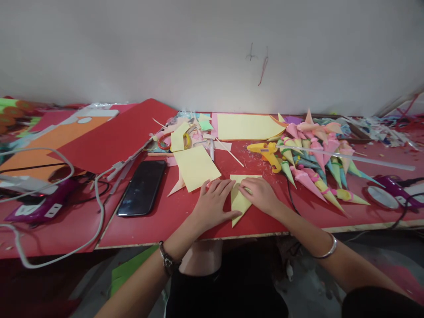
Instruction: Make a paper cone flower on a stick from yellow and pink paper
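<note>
A pale yellow sheet of paper (240, 202), partly folded to a point at its lower end, lies on the red table between my hands. My left hand (214, 204) rests flat at its left side, fingers stretched out and thumb reaching the paper's edge. The fingers of my right hand (260, 194) are curled down on the upper part of the paper, pinching it. Something small and red shows under my left fingertips, too hidden to name. Just beyond that hand lies another yellow sheet (197, 167).
A yellow glue gun (265, 154) lies beside a heap of coloured paper cones (314, 159) on the right. A black phone (142, 187) is on the left, near a white cable (101, 194) and red sheets (115, 139). Stacked yellow paper (247, 126) sits against the wall.
</note>
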Demonstrator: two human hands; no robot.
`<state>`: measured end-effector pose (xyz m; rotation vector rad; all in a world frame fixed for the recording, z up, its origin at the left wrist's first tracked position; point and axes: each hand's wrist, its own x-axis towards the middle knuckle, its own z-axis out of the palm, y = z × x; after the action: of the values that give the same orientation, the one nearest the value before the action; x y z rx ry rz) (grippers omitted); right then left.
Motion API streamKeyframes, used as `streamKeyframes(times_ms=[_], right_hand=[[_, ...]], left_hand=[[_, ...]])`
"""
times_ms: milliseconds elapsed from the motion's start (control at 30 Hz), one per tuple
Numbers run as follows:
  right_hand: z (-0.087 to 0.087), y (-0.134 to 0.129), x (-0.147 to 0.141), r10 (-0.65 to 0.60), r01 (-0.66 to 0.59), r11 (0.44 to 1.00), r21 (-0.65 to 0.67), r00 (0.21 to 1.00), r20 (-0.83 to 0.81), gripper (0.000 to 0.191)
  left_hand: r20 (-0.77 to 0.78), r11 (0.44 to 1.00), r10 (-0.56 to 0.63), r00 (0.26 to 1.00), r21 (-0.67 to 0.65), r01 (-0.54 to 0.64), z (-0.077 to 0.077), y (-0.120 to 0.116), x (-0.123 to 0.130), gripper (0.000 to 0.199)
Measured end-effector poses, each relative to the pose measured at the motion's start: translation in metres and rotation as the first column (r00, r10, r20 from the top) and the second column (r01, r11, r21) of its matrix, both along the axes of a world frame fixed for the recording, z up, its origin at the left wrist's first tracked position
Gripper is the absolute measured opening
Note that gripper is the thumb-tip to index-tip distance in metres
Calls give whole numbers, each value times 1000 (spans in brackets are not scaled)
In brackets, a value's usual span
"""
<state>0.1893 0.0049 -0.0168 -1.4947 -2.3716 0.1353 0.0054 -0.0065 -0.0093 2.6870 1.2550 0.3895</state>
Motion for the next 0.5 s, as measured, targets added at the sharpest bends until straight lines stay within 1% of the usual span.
streamKeyframes(times_ms=[233,500], right_hand=[[1,0,-2,-16,16,1000,0,998,55,23],[-1,0,-1,-26,25,999,25,998,50,22]], left_hand=[[-7,1000,-3,1000,-23,3,0,0,0,73],[-31,1000,17,999,-25,-17,0,-8,-1,74]])
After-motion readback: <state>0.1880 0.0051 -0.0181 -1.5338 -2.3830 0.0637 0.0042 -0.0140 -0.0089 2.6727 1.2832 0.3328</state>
